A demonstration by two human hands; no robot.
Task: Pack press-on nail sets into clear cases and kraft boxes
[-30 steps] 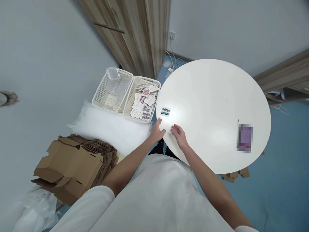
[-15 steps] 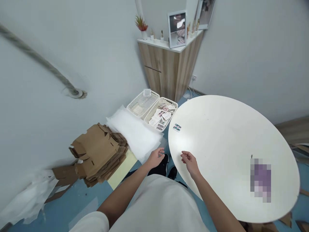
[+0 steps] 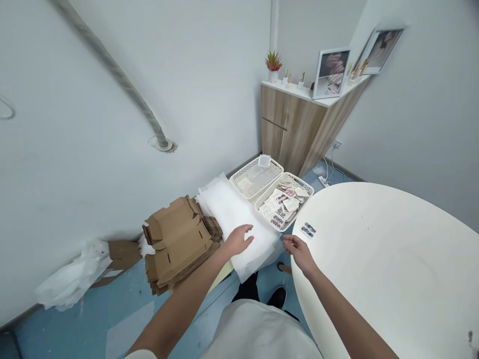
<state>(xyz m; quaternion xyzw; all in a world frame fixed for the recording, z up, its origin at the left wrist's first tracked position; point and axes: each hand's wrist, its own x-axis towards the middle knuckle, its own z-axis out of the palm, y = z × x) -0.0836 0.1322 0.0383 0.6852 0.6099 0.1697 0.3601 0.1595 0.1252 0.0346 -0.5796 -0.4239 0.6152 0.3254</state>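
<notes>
My left hand (image 3: pixel 238 240) hangs over the stack of translucent white sheets (image 3: pixel 232 209), thumb and fingers apart, with nothing held. My right hand (image 3: pixel 298 249) is above the near-left edge of the white round table (image 3: pixel 377 249); its fingers are curled close together, and whether anything small sits between them is hidden. Just beyond it, a card with two rows of small teal and purple pieces (image 3: pixel 308 230) lies on the table. A white basket full of similar cards (image 3: pixel 284 203) stands past the sheets, beside a second white basket (image 3: pixel 256 177) with clear plastic packs.
Flattened brown cardboard boxes (image 3: pixel 179 239) are piled at the left, with white plastic bags (image 3: pixel 80 274) beyond. A wooden cabinet (image 3: pixel 292 119) bearing picture frames and a plant fills the corner. Cables and a power strip (image 3: pixel 324 180) lie on the floor.
The view has turned left, so the baskets, boxes and table appear farther right. My left hand has moved over the white sheets, its fingers spread wider. The purple blurred thing on the table is out of view.
</notes>
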